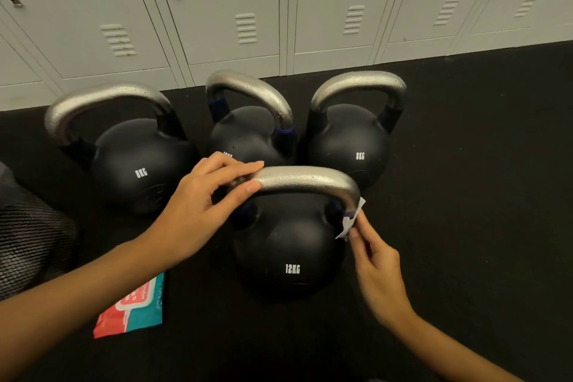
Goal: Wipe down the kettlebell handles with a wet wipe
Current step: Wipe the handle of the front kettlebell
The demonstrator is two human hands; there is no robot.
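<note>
Several black kettlebells with silver handles stand on the dark floor. Nearest me is the 12KG kettlebell (pixel 291 251), its handle (pixel 310 180) arching across the middle of the view. My left hand (pixel 201 201) grips the left end of that handle with thumb and fingers. My right hand (pixel 375 270) pinches a small white wet wipe (pixel 352 220) against the handle's right end, where it meets the body. Behind stand an 8KG kettlebell (pixel 136 164) at left, a middle kettlebell (pixel 248 130) with blue bands, and another 8KG kettlebell (pixel 350 139) at right.
A red and teal wet wipe packet (pixel 133 307) lies on the floor by my left forearm. A black mesh object (pixel 31 239) sits at the left edge. Grey lockers (pixel 235 9) line the back wall. Open black floor extends to the right.
</note>
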